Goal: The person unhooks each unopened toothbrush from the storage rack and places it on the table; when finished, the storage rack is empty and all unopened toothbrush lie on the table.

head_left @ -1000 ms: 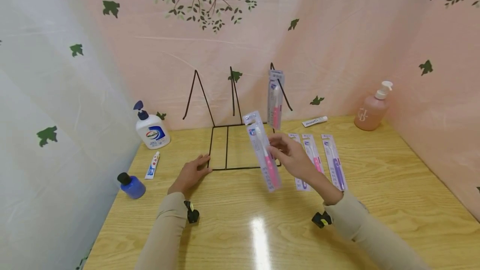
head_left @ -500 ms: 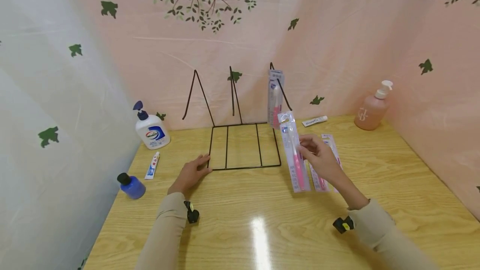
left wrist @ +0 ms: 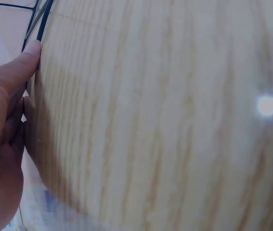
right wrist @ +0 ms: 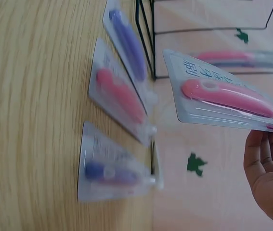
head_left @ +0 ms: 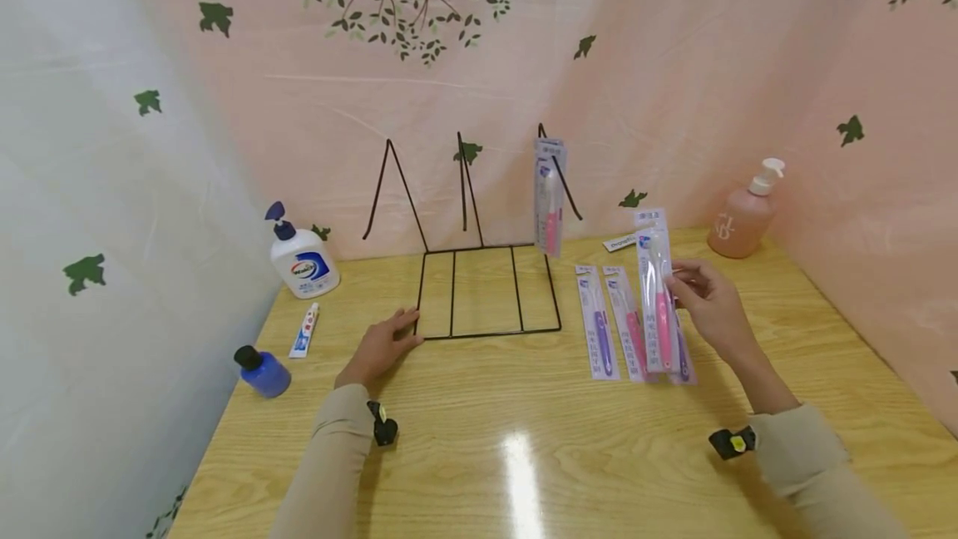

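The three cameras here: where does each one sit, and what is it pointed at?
Head: worn on the head, looks down over the table; shows both sleeves, left hand by the wire rack, right hand holding a pink toothbrush pack.
Left wrist: looks along the tabletop; shows left-hand fingers at the rack's wire.
Right wrist: looks past the fingers at the held pack.
Shared: head and right wrist both show that pack.

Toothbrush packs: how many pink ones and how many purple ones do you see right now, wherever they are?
Pink toothbrush packs: 3, one hanging on the black wire rack, one pinched in the right hand, one flat on the wooden table.
Purple toothbrush packs: 2, one flat at the left of the row, one mostly hidden under the held pack.
Total: 5
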Demonstrator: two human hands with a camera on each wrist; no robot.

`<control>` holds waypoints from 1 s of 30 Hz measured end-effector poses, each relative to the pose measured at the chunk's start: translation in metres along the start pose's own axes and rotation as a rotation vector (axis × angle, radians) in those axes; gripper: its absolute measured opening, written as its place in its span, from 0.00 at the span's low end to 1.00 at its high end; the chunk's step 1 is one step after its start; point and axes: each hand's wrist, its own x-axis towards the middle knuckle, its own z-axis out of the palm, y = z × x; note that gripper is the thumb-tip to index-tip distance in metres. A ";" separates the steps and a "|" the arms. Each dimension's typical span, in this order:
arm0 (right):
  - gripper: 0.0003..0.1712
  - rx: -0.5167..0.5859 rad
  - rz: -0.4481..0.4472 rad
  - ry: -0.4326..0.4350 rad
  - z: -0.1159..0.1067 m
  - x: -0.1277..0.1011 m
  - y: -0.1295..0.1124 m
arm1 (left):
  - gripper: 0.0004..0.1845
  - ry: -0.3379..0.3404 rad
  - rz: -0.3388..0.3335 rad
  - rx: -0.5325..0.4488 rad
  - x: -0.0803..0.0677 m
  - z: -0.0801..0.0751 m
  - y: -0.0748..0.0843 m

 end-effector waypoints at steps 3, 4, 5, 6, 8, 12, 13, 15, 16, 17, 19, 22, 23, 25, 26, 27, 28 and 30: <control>0.20 -0.010 0.010 0.023 -0.012 0.002 0.010 | 0.32 0.003 -0.004 -0.003 0.000 0.001 0.000; 0.21 -0.017 0.018 0.028 -0.016 0.003 0.013 | 0.32 0.004 -0.006 -0.003 -0.001 0.001 0.000; 0.21 -0.021 0.029 0.031 -0.019 0.004 0.016 | 0.32 0.004 -0.008 -0.003 -0.001 0.002 0.001; 0.21 -0.029 0.037 0.033 -0.023 0.005 0.020 | 0.32 0.004 -0.007 0.000 -0.002 0.002 0.001; 0.22 -0.044 0.059 0.033 -0.029 0.006 0.025 | 0.32 0.005 -0.008 0.004 -0.002 0.003 0.001; 0.23 -0.061 0.102 0.029 -0.042 0.010 0.036 | 0.32 0.008 -0.002 0.019 -0.002 0.005 0.001; 0.23 -0.061 0.112 0.028 -0.045 0.011 0.039 | 0.32 0.010 -0.001 0.022 -0.002 0.005 0.001; 0.24 -0.058 0.129 0.020 -0.051 0.013 0.044 | 0.32 0.012 -0.003 0.021 -0.002 0.006 0.001; 0.24 -0.059 0.142 0.016 -0.054 0.014 0.047 | 0.32 0.012 -0.006 0.019 -0.002 0.006 0.001; 0.25 -0.064 0.153 0.008 -0.056 0.015 0.050 | 0.32 0.012 -0.008 0.017 -0.002 0.006 0.001; 0.26 -0.078 0.180 -0.011 -0.062 0.017 0.057 | 0.32 0.010 -0.007 0.021 -0.002 0.006 0.002; 0.28 -0.104 0.240 -0.041 -0.068 0.018 0.066 | 0.32 0.005 -0.016 0.019 -0.002 0.006 0.004; 0.29 -0.118 0.259 -0.053 -0.070 0.019 0.069 | 0.32 0.004 -0.014 0.021 -0.002 0.006 0.004; 0.30 -0.132 0.295 -0.077 -0.072 0.020 0.075 | 0.31 0.004 -0.012 0.024 -0.002 0.005 0.004; 0.31 -0.143 0.311 -0.091 -0.073 0.020 0.077 | 0.31 0.003 -0.018 0.019 -0.002 0.005 0.005; 0.31 -0.147 0.320 -0.106 -0.074 0.021 0.080 | 0.31 0.002 -0.019 0.018 -0.002 0.006 0.005; 0.31 -0.156 0.325 -0.123 -0.074 0.021 0.082 | 0.31 0.002 -0.020 0.018 -0.002 0.006 0.005; 0.31 -0.167 0.330 -0.154 -0.074 0.021 0.086 | 0.31 0.000 -0.024 0.018 -0.002 0.006 0.004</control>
